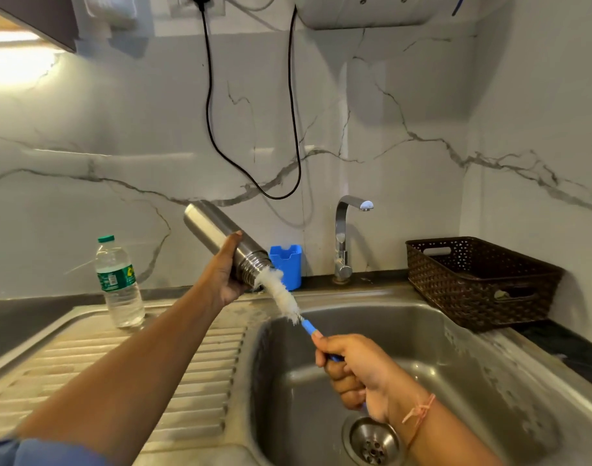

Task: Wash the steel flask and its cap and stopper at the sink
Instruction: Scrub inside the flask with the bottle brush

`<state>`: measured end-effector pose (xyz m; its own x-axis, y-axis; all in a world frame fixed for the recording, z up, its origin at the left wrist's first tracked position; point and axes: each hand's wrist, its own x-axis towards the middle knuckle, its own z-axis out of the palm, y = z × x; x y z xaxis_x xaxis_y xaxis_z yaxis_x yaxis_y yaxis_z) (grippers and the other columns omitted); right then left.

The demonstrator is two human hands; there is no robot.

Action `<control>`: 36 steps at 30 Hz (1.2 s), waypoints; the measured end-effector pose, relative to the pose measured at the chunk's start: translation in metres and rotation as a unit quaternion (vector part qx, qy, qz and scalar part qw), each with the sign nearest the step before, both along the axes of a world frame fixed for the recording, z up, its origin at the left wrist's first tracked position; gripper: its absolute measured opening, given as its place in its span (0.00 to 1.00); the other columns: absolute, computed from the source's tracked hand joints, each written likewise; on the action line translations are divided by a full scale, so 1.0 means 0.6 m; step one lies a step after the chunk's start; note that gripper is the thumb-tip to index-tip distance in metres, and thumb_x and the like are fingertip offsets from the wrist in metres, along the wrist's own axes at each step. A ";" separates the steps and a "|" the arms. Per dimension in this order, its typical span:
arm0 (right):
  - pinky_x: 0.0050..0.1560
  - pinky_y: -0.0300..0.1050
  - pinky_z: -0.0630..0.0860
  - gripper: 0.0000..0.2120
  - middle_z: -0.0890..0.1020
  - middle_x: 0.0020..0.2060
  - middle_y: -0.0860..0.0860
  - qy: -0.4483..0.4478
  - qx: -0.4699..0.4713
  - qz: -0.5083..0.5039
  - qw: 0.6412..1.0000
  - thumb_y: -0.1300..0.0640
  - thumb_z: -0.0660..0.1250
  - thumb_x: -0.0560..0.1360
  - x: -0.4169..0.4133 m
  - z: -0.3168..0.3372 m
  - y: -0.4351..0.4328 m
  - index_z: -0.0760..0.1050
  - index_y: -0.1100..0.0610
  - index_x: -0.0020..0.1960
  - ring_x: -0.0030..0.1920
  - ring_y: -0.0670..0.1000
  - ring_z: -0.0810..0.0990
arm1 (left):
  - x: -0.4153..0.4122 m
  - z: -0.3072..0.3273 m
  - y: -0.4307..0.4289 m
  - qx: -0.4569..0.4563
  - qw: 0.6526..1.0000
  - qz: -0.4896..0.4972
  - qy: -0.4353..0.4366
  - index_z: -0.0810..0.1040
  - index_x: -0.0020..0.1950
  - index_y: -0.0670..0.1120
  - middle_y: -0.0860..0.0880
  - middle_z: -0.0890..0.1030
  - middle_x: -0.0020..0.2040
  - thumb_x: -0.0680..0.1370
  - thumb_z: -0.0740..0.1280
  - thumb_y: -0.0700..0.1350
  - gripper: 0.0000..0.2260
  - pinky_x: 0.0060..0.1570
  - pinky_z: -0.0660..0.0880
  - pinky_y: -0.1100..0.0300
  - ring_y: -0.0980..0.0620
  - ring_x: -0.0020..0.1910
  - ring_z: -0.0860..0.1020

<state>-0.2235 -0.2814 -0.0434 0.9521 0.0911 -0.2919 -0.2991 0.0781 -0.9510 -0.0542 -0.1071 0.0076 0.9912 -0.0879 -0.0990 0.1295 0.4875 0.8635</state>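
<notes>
So the left hand (225, 280) has its fingers wrapped around the steel flask (225, 242), gripping it low on the body near the threaded neck. The flask is held up in the air, tilted, with its closed base pointing up and to the far left and its open mouth facing down toward the right, over the spot where the ribbed drainboard (146, 364) meets the sink (456, 371) basin.

The right hand (355, 371) is closed in a fist around the blue handle of a bottle brush (281, 294), out over the basin. The white bristle head runs up and left from the handle, and its tip is right at the flask's mouth, looks like just starting to go inside. Most of the bristles are still outside the flask. There's a thin pinkish thread tied round the right wrist.

On the drainboard's far left stands a clear plastic water bottle (118, 284) with a green cap and green label, upright. Behind the flask, against the marble wall, is a blue plastic holder (288, 264). The tap (345, 237) is at the far edge of the sink, no water running that I can see. A dark brown woven basket (479, 280) sits on the bench at the far right. The drain (372, 442) is at the near end of the basin.

Can't spot the cap or stopper anywhere.
</notes>
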 end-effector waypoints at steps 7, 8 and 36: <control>0.33 0.46 0.65 0.16 0.72 0.32 0.47 -0.211 -0.581 -0.059 0.784 0.44 0.49 0.82 0.007 -0.028 0.001 0.67 0.50 0.41 0.33 0.51 0.71 | -0.008 -0.067 0.014 0.016 0.997 0.035 0.064 0.64 0.69 0.42 0.40 0.79 0.53 0.73 0.71 0.50 0.30 0.26 0.77 0.49 0.43 0.43 0.81; 0.31 0.46 0.64 0.15 0.70 0.32 0.47 -0.243 -0.631 -0.060 0.734 0.45 0.46 0.82 0.009 -0.031 -0.001 0.67 0.51 0.47 0.31 0.51 0.70 | -0.007 -0.070 0.014 0.018 0.997 0.039 0.071 0.64 0.69 0.42 0.40 0.79 0.51 0.73 0.71 0.51 0.30 0.28 0.76 0.48 0.43 0.42 0.81; 0.36 0.44 0.64 0.10 0.80 0.47 0.54 -0.258 -0.716 -0.162 0.628 0.55 0.64 0.76 0.036 -0.036 0.006 0.73 0.57 0.56 0.45 0.55 0.81 | -0.067 -0.108 -0.122 -0.037 0.999 -0.016 0.029 0.66 0.69 0.44 0.40 0.80 0.57 0.64 0.77 0.51 0.37 0.34 0.80 0.52 0.43 0.50 0.81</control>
